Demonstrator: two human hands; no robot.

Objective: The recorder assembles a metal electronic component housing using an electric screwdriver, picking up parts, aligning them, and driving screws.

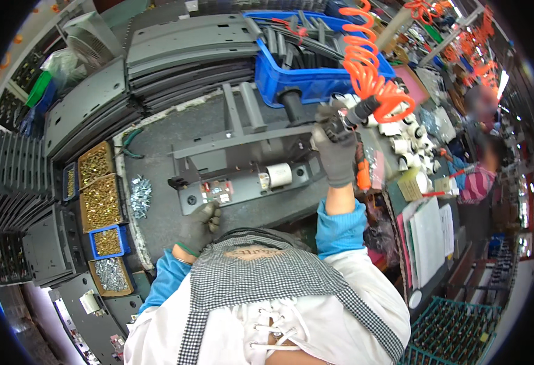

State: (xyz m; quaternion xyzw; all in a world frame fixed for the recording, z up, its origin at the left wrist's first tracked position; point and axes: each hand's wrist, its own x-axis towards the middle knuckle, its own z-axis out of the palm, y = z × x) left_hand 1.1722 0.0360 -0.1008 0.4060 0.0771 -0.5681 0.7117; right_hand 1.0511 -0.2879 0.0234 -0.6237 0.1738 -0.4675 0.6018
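My right hand (pixel 335 155), in a grey glove, grips a pneumatic screwdriver (pixel 351 117) fed by an orange coiled hose (pixel 367 67), held at the right end of a grey metal frame assembly (pixel 242 164). My left hand (pixel 199 226), also gloved, rests its fingers on the near edge of the frame's grey plate, beside a small circuit board (pixel 216 191). A white cylindrical part (pixel 278 174) sits on the plate between my hands.
Boxes of brass and silver screws (pixel 99 204) line the left, with loose silver screws (pixel 139 194) and pliers (pixel 130 143) nearby. Stacked grey panels (pixel 182 55) and a blue bin (pixel 303 79) stand behind. White parts (pixel 404 137) and papers (pixel 428 234) lie right. Another person (pixel 480 176) works far right.
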